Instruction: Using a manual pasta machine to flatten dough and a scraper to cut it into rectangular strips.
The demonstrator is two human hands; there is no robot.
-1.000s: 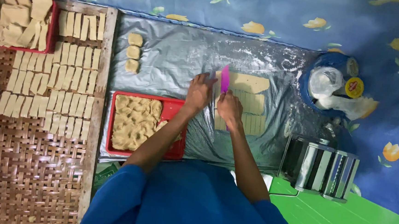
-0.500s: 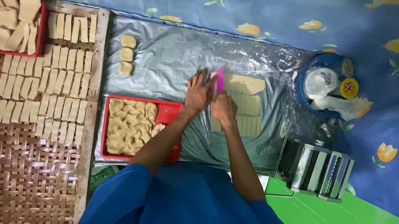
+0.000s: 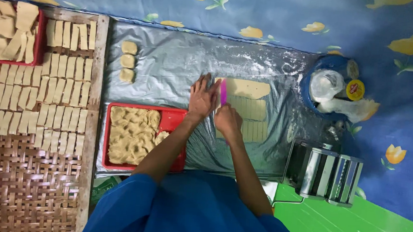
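Dough sheet: a flat pale dough sheet (image 3: 245, 106) lies on the silver plastic sheet (image 3: 171, 66), near the middle. Part of it shows cut lines, like strips side by side.
Pink cutter: a thin pink cutter (image 3: 223, 92) stands on its edge at the left side of the dough sheet.
Right hand: the right hand (image 3: 227, 121) is curled tight around the near end of the pink cutter, likely so it can press down.
Left hand: the left hand (image 3: 203, 97) lies flat with fingers spread, just left of the pink cutter, likely to keep the dough from sliding.
Red tray: a red tray (image 3: 175, 121) full of lumpy dough sits to the near left, close to the arms.
Dough lumps: three small dough lumps (image 3: 128, 61) wait in a row, farther left.
Cut strips: many cut strips (image 3: 50, 92) lie in neat rows on a woven mat (image 3: 20, 186), maybe to dry.
Roller machine: a metal roller machine (image 3: 327, 172) stands to the near right.
Blue bowl: a blue bowl (image 3: 308, 96) with bags is on the far right.
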